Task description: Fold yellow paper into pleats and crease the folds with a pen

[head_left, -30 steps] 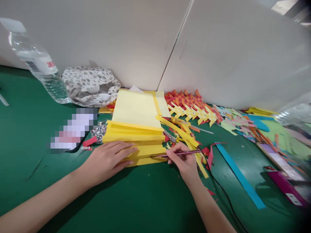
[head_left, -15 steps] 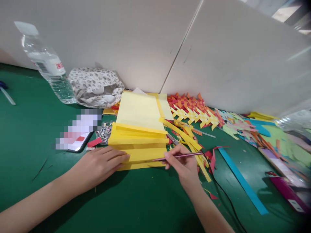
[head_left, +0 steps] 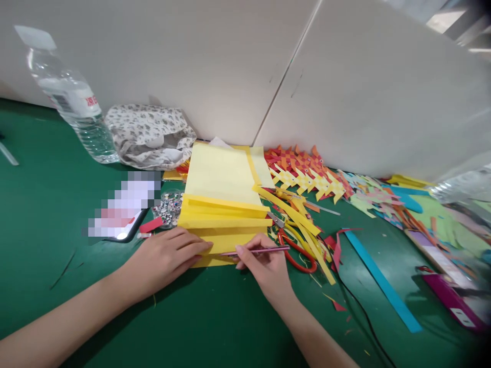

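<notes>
Green table (head_left: 46, 214), red-lettered bottle label (head_left: 82, 102)

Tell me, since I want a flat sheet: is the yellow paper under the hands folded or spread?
Folded. The yellow paper shows several stacked creased edges; the left hand presses its corner, the right hand holds a pencil.

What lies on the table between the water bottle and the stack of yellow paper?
In the head view, a crumpled patterned cloth lies between the water bottle and the yellow paper, against the wall.
</notes>
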A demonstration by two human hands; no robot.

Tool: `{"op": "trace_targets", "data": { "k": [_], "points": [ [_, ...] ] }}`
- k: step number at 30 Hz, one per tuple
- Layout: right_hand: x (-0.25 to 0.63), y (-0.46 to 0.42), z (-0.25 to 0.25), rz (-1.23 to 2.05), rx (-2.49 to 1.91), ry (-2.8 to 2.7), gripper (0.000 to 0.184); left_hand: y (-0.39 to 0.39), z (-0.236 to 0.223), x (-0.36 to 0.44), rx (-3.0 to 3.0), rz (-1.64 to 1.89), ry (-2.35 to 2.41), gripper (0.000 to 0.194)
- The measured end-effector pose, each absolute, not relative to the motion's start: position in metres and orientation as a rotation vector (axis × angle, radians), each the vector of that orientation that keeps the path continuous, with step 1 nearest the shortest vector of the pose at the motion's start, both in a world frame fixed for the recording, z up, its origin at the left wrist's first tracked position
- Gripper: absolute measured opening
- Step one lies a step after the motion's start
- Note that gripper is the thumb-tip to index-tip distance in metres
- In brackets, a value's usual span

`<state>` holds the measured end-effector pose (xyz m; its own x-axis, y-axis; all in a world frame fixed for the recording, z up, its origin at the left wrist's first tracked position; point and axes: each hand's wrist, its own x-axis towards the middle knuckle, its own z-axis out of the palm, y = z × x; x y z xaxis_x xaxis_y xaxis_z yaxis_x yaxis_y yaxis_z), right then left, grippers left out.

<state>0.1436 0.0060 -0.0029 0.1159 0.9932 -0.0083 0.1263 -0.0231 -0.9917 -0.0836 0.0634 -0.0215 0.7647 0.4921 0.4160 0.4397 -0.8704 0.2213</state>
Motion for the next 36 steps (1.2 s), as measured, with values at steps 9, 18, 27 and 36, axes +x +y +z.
{"op": "trace_targets", "data": {
  "k": [9, 18, 27, 36],
  "points": [
    [0.183, -0.001, 0.002, 0.883, -1.415, -1.166, 0.022, 0.062, -0.025, -0.085, 2.841, 0.714, 0.761, 0.024],
    [0.147, -0.002, 0.006, 0.958, -1.337, -1.240, 0.021, 0.061, -0.024, -0.085, 2.865, 0.703, 0.764, 0.024],
    [0.136, 0.009, -0.001, 1.030, -1.352, -1.242, 0.023, 0.060, -0.022, -0.086, 2.876, 0.684, 0.781, 0.025],
    [0.167, 0.001, 0.006, 0.878, -1.380, -1.219, 0.023, 0.059, -0.022, -0.086, 2.869, 0.717, 0.757, 0.024]
  ]
}}
